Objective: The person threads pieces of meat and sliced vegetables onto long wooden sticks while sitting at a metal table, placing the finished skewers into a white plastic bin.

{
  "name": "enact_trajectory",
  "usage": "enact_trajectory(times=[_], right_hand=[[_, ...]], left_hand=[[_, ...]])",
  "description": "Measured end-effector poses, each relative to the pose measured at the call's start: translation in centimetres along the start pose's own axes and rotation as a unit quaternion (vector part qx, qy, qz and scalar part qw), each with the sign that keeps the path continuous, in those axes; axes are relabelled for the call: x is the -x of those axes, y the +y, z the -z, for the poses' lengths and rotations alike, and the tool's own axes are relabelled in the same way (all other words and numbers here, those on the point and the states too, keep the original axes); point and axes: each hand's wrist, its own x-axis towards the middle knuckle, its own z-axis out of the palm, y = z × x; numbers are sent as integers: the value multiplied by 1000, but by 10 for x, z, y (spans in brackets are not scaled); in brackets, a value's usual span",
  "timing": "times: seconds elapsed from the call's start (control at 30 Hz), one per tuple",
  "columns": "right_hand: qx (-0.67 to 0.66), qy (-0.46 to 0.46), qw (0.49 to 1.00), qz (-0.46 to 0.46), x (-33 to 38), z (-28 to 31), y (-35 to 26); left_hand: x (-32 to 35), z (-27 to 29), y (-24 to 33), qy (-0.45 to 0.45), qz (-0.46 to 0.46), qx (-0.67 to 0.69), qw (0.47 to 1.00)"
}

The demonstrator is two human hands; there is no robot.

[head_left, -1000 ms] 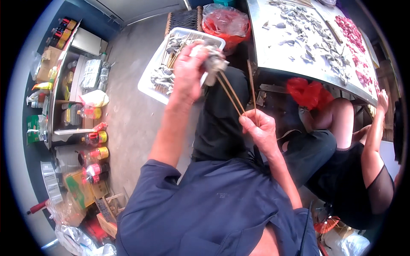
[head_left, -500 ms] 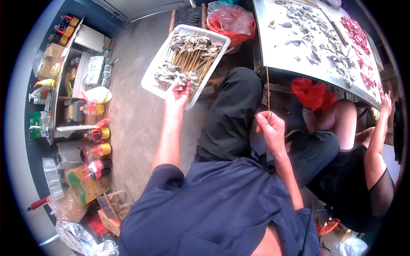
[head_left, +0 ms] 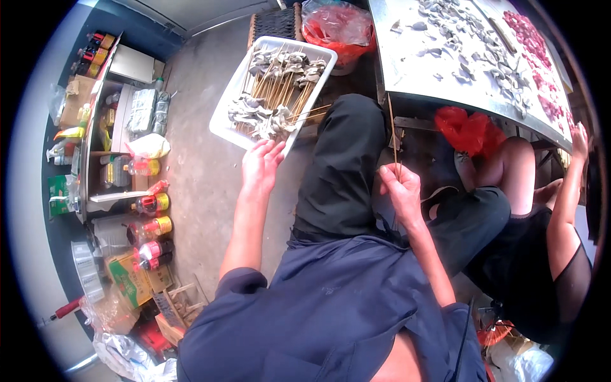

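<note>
Beyond the right hand's pinch and off to its right stands the table (head_left: 396,71), smooth and pale-topped with a metal edge. Plenty of loose grey food pieces (head_left: 499,67) are still unskewered there, curled and slick-looking, with rough red chunks (head_left: 533,44) farther right. Just ahead of the left fingertips sits the white plastic tray (head_left: 238,86), rectangular with rounded corners. It already holds many loaded skewers (head_left: 278,91), their grey clusters bunched and ruffled in rows at the far and near ends, straight tan sticks between. The left hand (head_left: 259,169) is loosely spread at the tray's near edge, seemingly holding nothing; whether it touches the skewers I cannot tell. The right hand (head_left: 402,191) is closed in a narrow pinch on a thin wooden skewer (head_left: 393,130), which rises above the fingers, its visible length bare and unloaded.
</note>
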Motion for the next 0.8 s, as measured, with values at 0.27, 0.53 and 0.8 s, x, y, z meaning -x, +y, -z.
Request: enact_trajectory(times=[0.27,0.53,0.8], right_hand=[[-19,16,1000,3,1,6,-11],[-18,40,999,-12,6,9,-6],[6,21,1000,-2,-1,-1,-5]], left_hand=[[-41,-12,26,-71,-535,-725,427],[-42,-12,34,-34,-525,-661,536],[-52,-20,2,-15,-514,-699,497]])
